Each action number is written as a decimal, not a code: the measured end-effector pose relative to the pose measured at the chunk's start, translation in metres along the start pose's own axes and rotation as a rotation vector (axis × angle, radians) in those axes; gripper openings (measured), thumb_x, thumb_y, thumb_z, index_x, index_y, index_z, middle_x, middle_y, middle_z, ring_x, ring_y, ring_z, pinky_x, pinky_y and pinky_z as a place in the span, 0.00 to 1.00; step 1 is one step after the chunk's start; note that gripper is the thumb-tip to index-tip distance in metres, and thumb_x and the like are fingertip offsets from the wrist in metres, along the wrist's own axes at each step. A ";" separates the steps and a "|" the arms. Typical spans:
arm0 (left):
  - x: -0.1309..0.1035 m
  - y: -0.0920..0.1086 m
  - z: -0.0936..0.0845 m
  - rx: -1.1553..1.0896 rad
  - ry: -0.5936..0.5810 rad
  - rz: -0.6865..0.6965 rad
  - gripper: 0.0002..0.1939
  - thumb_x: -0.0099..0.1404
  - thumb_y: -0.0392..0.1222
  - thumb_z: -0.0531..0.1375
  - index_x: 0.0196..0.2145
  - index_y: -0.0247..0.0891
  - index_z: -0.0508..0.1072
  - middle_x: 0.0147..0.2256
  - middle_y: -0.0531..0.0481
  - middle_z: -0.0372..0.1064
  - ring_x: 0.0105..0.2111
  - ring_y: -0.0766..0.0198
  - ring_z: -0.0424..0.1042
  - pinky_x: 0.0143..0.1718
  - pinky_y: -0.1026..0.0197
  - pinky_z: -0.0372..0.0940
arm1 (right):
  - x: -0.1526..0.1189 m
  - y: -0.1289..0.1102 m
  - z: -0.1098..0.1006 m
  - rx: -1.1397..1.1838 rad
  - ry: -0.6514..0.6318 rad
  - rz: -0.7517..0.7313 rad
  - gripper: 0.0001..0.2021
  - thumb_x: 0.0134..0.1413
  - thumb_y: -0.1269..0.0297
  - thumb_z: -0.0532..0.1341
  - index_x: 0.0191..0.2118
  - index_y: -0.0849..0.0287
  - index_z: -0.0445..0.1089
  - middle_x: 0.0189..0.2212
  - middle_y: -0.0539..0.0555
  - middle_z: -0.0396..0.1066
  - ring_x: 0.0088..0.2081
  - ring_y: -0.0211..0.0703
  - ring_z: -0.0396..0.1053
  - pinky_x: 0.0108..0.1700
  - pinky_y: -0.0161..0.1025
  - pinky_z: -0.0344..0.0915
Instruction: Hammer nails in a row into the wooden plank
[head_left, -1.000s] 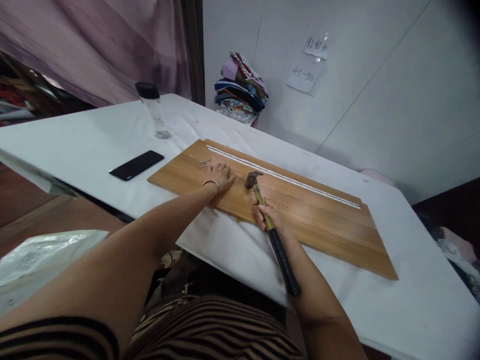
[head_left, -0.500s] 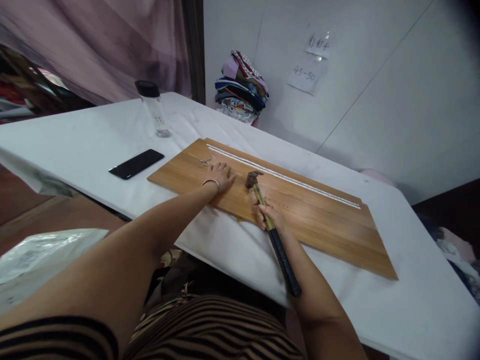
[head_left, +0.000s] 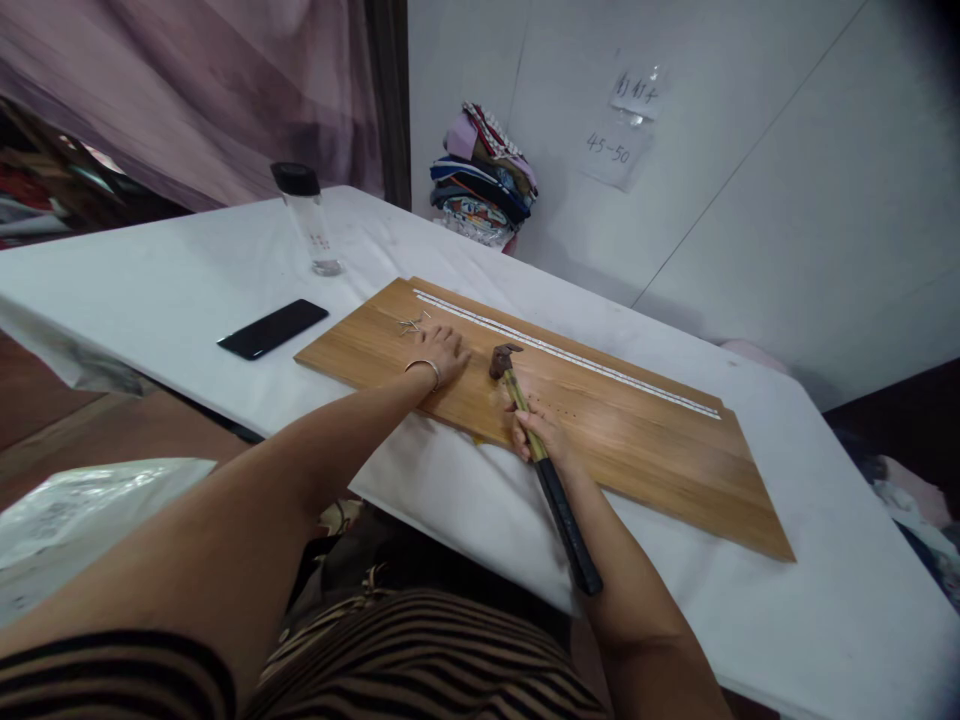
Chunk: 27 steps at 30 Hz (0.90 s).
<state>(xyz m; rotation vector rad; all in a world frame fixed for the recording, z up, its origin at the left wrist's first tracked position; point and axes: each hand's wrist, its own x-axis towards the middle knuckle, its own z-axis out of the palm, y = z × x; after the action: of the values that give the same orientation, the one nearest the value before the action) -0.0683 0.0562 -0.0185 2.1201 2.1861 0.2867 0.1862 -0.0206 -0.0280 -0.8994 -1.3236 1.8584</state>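
Note:
My right hand [head_left: 538, 430] is wrapped round the shaft of a claw hammer [head_left: 555, 500], whose rusty head points away from me over a wooden board [head_left: 660, 450]. The black grip of the hammer runs back past my forearm. My left hand [head_left: 441, 352] lies flat on the board, fingers stretched out, a bracelet at the wrist. Just beyond its fingertips is a small heap of nails [head_left: 410, 325]. A row of small dark dots [head_left: 559, 408] marks the board right of the hammer. Two white strips [head_left: 562, 350] run along the board's far side.
The board rests on a table with a white cover [head_left: 150, 260]. A black phone [head_left: 274, 328] and a clear bottle with a black lid [head_left: 307, 220] are on the left. Folded clothes [head_left: 484, 180] are stacked by the wall behind. A plastic bag [head_left: 82, 520] is at lower left.

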 end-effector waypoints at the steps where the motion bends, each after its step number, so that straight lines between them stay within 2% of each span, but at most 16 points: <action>1: 0.000 0.000 0.000 -0.003 0.001 -0.001 0.26 0.76 0.54 0.48 0.58 0.41 0.76 0.67 0.37 0.67 0.69 0.45 0.61 0.67 0.41 0.56 | 0.000 0.000 0.000 0.004 -0.001 -0.001 0.24 0.47 0.44 0.71 0.42 0.56 0.69 0.15 0.39 0.65 0.11 0.33 0.57 0.15 0.32 0.54; 10: 0.002 -0.002 0.004 -0.025 0.015 0.000 0.25 0.75 0.54 0.49 0.59 0.44 0.76 0.67 0.40 0.68 0.69 0.45 0.61 0.67 0.41 0.55 | 0.001 0.001 0.000 0.005 -0.006 -0.017 0.24 0.48 0.45 0.70 0.42 0.56 0.69 0.15 0.39 0.64 0.11 0.33 0.57 0.15 0.32 0.53; 18: 0.001 -0.001 0.002 -0.031 0.007 -0.002 0.25 0.76 0.54 0.49 0.58 0.41 0.76 0.68 0.38 0.67 0.69 0.44 0.61 0.68 0.41 0.54 | 0.000 0.000 0.000 0.002 -0.003 -0.012 0.24 0.47 0.44 0.71 0.41 0.56 0.69 0.15 0.39 0.64 0.12 0.33 0.56 0.15 0.33 0.54; 27: 0.002 -0.002 0.004 -0.040 0.015 0.002 0.24 0.75 0.55 0.50 0.58 0.44 0.76 0.67 0.40 0.68 0.69 0.45 0.60 0.68 0.41 0.53 | 0.000 0.000 0.001 0.015 0.013 -0.029 0.24 0.47 0.45 0.70 0.42 0.56 0.68 0.15 0.39 0.64 0.12 0.33 0.55 0.15 0.33 0.53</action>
<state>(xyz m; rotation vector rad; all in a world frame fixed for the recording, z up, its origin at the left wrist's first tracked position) -0.0700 0.0585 -0.0229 2.1064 2.1671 0.3452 0.1857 -0.0208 -0.0276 -0.8792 -1.3069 1.8351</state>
